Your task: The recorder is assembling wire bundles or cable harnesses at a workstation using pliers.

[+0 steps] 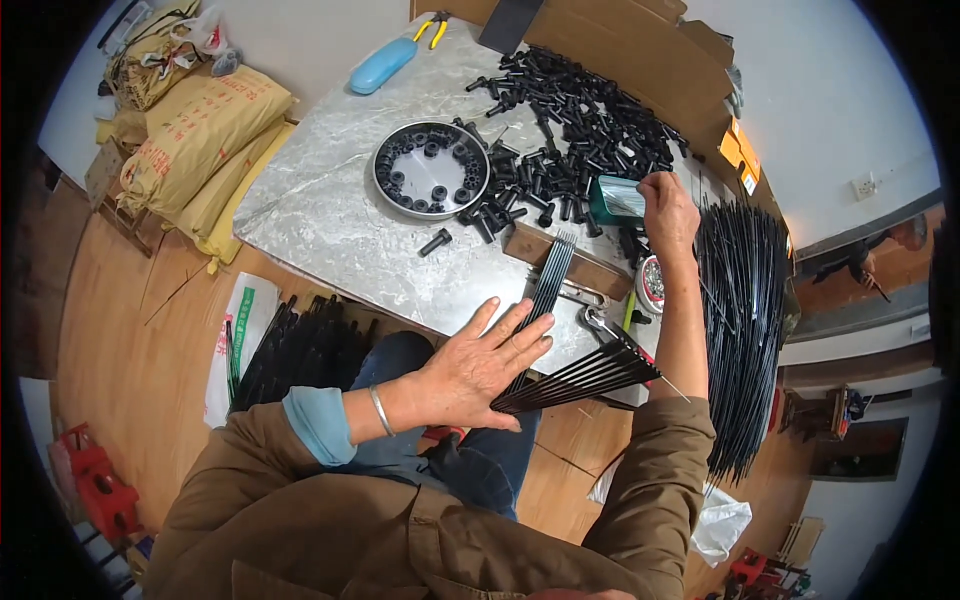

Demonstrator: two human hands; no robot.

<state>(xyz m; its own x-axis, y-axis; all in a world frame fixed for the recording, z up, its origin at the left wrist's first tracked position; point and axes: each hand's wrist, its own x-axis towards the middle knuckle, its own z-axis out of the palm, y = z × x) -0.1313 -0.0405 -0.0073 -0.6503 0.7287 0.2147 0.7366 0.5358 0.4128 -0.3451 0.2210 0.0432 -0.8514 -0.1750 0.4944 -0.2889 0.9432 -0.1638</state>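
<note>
My left hand lies with fingers spread across a row of thin dark rods. Their pale tips rest over a brown block at the table's front edge. From beneath that hand, more black rods fan out to the right. Farther off, my right hand is closed in a pinch at the right end of a small teal box that holds thin silvery pieces. Whatever is between those fingertips is too small or hidden to make out.
Black bolt-like pieces are heaped behind the box. Left of them stands a round metal tin of small black rings. A blue case and yellow-handled pliers lie at the back. Long black rods hang off the table's right side.
</note>
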